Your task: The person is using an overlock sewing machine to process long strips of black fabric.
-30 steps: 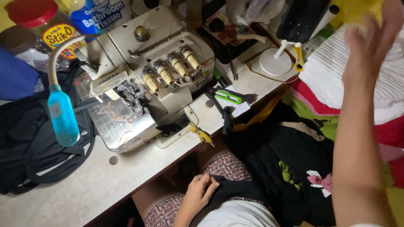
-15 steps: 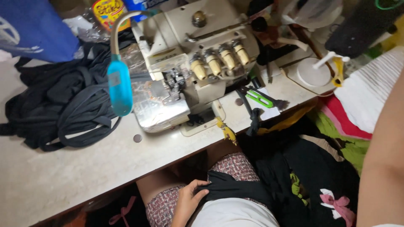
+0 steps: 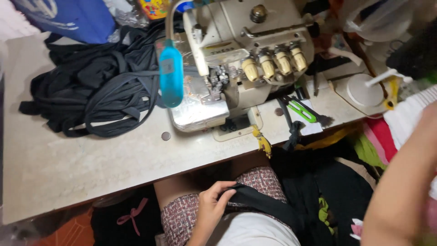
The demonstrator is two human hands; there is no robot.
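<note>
Resting on the lap, the left hand point(image 3: 210, 207) pinches the edge of a black fabric piece point(image 3: 259, 205) between thumb and curled fingers; the cloth lies across the patterned shorts point(image 3: 182, 218), below the front edge of the work table point(image 3: 91, 168). Only the right forearm point(image 3: 400, 191) shows, raised at the right margin; the right hand itself lies outside the view, so its state cannot be told.

On the table stands a cream overlock sewing machine point(image 3: 246, 59) with four tension knobs point(image 3: 273, 64) along its face and a blue gooseneck lamp point(image 3: 171, 75) bent in front of it. No cloth lies under the presser foot point(image 3: 214, 84). A heap of black straps and fabric point(image 3: 95, 86) sits to the left of the machine, well apart from the hand. Green-handled thread snips point(image 3: 301, 110) lie just right of the machine base, and a white thread stand point(image 3: 364, 89) is farther right.

Judged from this arrangement, stitching on this piece is not under way: the fabric is held in the lap and has not yet been brought up to the machine bed.
</note>
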